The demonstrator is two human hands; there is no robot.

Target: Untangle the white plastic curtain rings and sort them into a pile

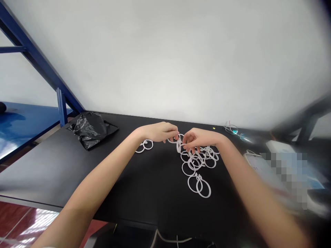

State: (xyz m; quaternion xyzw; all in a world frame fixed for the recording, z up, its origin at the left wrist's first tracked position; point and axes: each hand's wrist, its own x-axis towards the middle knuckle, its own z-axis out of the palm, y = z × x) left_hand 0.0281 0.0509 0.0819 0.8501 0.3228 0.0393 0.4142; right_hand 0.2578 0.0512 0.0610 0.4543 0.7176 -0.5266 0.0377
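Observation:
Several white curtain rings (194, 162), each with a small eyelet, lie in an overlapping pile on the black table (155, 193). My left hand (162, 132) is at the pile's far left side, its fingers pinched on a white ring (172, 140). Close by, my right hand (196, 137) reaches over the top of the pile, fingers curled round a ring (184, 147); its fingertips are partly hidden among the others. A pair of rings (203, 188) lies nearer to me, apart from the pile. Two more rings (148, 144) rest left, partly behind my left wrist.
A crumpled black plastic bag (90, 129) lies at the back left. Eyeglasses (232, 130) sit by the wall at the back right. A phone (254, 162) and a blurred white box (284, 155) are at the right. A blue metal frame (38, 58) rises on the left.

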